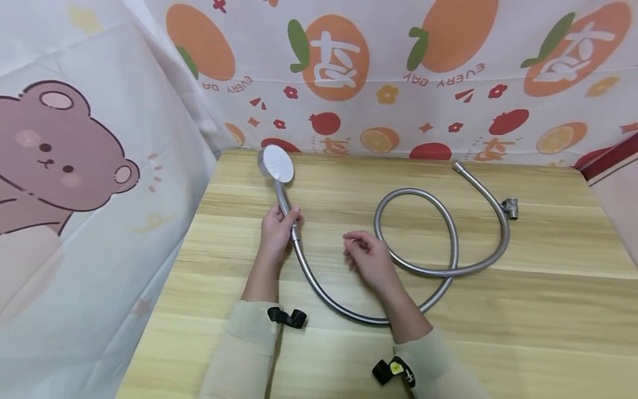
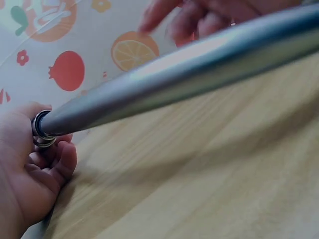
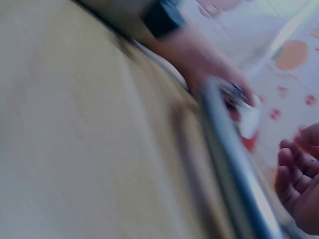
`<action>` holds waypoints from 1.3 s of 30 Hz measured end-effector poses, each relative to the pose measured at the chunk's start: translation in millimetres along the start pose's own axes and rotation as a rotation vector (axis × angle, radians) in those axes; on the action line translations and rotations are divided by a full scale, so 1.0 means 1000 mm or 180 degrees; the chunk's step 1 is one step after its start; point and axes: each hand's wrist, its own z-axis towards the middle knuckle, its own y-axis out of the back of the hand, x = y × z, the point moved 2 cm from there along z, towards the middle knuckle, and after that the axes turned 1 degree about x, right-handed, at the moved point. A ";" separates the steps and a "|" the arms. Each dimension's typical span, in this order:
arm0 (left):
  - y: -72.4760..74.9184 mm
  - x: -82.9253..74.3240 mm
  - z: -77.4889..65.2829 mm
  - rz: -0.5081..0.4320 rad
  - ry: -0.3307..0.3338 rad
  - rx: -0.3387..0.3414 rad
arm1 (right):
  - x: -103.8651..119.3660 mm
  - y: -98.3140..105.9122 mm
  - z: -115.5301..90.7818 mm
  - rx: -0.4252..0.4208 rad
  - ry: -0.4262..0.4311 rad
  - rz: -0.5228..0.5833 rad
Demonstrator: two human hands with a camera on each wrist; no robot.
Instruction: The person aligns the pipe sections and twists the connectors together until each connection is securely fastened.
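A handheld shower head with a round white face and a chrome handle is at the left of the table, its face turned up. My left hand grips the lower handle, thumb across it, just above where the grey metal hose joins. In the left wrist view that hose runs out from the left hand. My right hand hovers over the middle of the table, fingers loosely bent and holding nothing. In the right wrist view the right hand is apart from the hose, which is blurred.
The hose passes under the right forearm, loops on the right and finishes at a metal end near the back edge. A small metal valve fitting lies beside it. Printed cloth hangs behind the wooden table.
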 end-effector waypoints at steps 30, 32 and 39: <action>0.006 -0.005 -0.011 0.1174 -0.0303 0.0095 | -0.010 0.225 -0.001 -0.2285 -0.0732 -0.1147; 0.004 -0.004 -0.012 0.1130 -0.0285 0.0064 | -0.012 0.224 -0.002 -0.2251 -0.0729 -0.1185; -0.006 -0.002 -0.014 0.0943 -0.0182 0.0047 | -0.016 0.220 -0.006 -0.2121 -0.0710 -0.1168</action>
